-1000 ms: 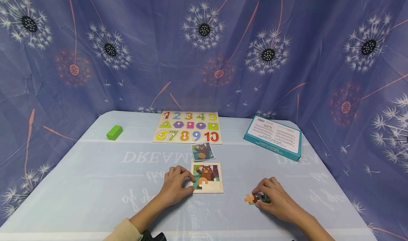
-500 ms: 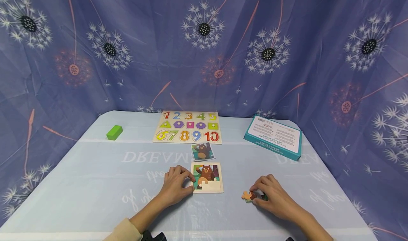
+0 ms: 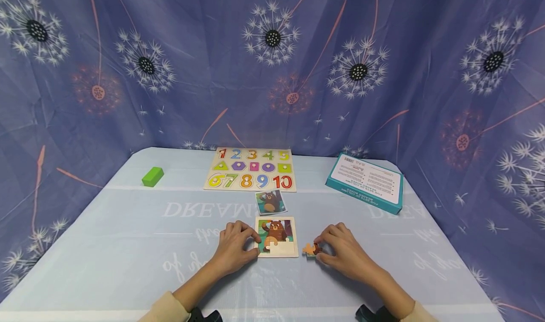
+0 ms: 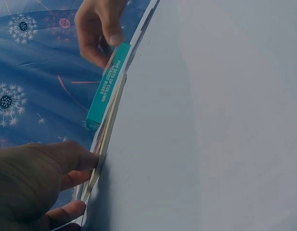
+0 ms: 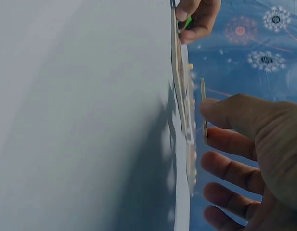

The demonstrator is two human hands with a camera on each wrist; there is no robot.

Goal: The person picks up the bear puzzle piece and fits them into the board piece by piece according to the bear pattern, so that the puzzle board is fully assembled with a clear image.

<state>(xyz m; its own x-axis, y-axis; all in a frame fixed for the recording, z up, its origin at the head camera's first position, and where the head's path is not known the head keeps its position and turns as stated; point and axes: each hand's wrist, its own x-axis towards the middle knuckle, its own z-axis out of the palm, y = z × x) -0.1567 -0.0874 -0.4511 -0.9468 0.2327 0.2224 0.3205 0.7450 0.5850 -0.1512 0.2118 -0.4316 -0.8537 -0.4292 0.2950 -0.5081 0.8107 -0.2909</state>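
Observation:
A wooden puzzle board point(image 3: 283, 251) with a partly filled bear picture lies at the middle; its lower right area shows bare wood. My left hand point(image 3: 235, 246) holds the board's left edge, thumb and fingertips against it. In the left wrist view, the fingers of my left hand point(image 4: 32, 180) meet that edge. Just right of the board, my right hand point(image 3: 347, 253) pinches an orange and brown puzzle piece point(image 3: 310, 249) between thumb and index finger. The right wrist view has this piece point(image 5: 203, 108) edge-on, above the table, with the other fingers of my right hand point(image 5: 273, 154) spread below.
A bear picture card point(image 3: 270, 203) lies just behind the puzzle board. Farther back is a number and shape board point(image 3: 251, 169). A teal box point(image 3: 366, 182) lies at the back right, a green block point(image 3: 153, 176) at the back left. A patterned curtain point(image 3: 238, 76) hangs behind the table.
My right hand has carried the puzzle piece left and slightly away from me, close to the board's right side. My left hand and the board have stayed put.

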